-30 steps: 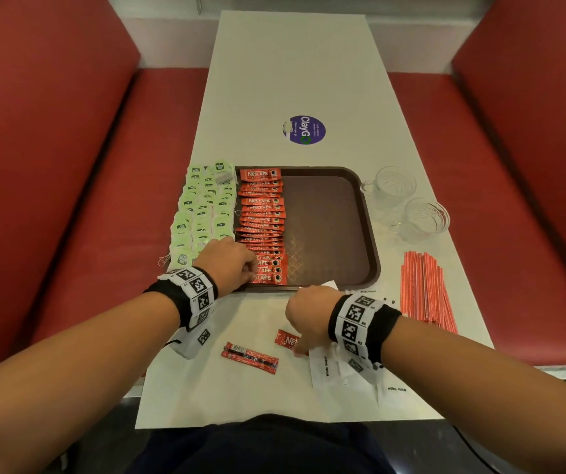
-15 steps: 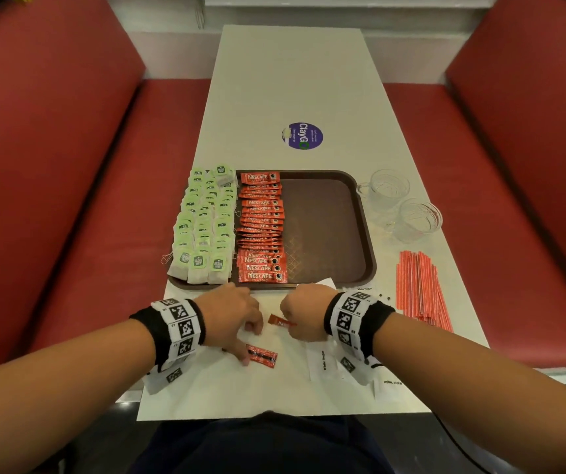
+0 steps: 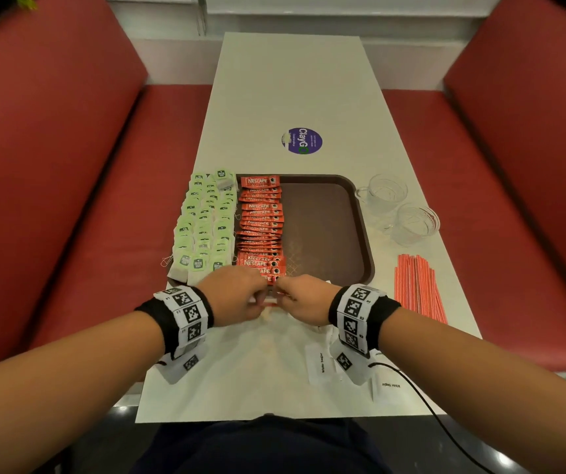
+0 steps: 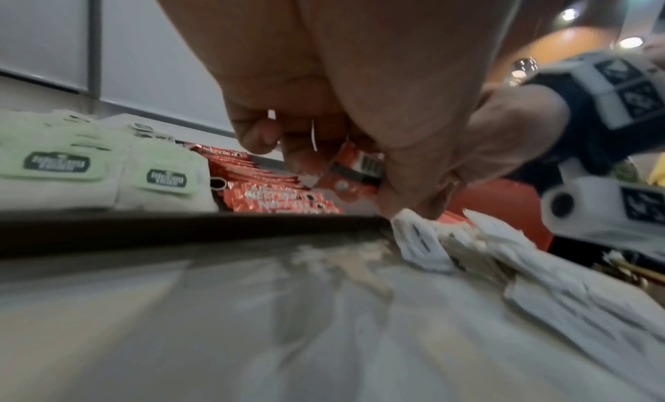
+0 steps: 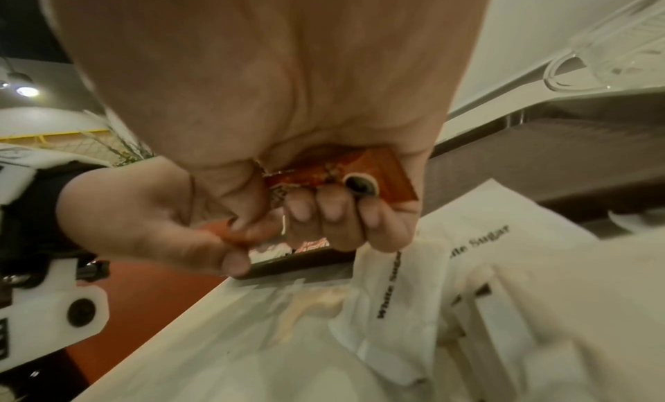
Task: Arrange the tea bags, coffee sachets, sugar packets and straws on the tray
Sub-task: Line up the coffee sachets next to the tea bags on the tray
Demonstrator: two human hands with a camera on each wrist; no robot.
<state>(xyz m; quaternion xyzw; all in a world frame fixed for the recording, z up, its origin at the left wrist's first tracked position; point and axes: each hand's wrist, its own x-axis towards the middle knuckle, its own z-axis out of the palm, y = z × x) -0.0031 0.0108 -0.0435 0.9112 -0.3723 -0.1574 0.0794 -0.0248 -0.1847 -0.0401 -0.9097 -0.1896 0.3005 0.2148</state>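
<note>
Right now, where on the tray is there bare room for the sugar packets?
The tray's right half is bare, between the coffee sachets and its right rim. The left side is crowded with tea bags. Both hands crowd the near edge.

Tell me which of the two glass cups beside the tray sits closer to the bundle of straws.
The nearer glass cup, just above the straws. The other cup stands farther up the table, closer to the tray.
</note>
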